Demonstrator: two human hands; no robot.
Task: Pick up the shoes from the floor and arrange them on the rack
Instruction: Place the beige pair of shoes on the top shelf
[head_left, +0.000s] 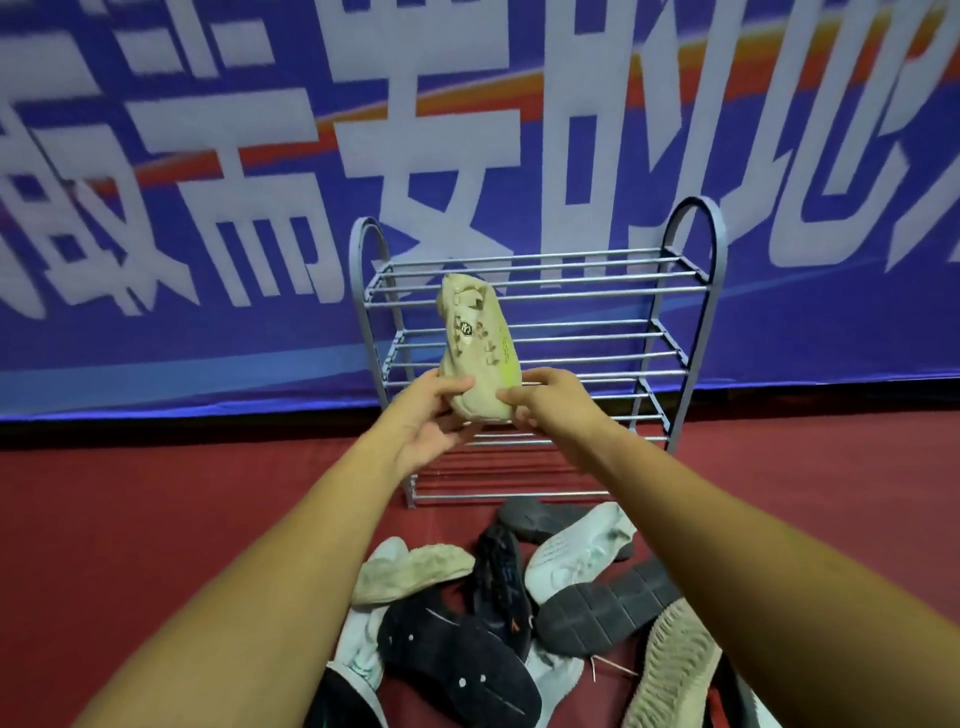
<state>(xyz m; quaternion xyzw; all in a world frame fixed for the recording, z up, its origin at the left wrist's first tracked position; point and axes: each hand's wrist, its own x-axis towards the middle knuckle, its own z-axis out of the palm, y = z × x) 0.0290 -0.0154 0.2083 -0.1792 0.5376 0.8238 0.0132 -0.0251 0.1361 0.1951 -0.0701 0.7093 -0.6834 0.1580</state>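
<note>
A cream shoe (475, 343) with a yellow-green stripe is held up in front of the grey metal rack (691, 317), its lower end between both hands. My left hand (434, 418) grips it from the left and underneath. My right hand (545, 397) pinches its right side. The rack's bar shelves carry no shoes. On the red floor below lies a pile of shoes: a beige one (415, 571), a black one (457, 660), a black knit one (501, 577), a white one (576, 551) and several others.
The rack stands against a blue banner (208, 208) with large white characters. Red carpet (130, 519) spreads to both sides of the pile. A dark-soled shoe (602, 608) and a tan-soled shoe (670, 675) lie sole up at the lower right.
</note>
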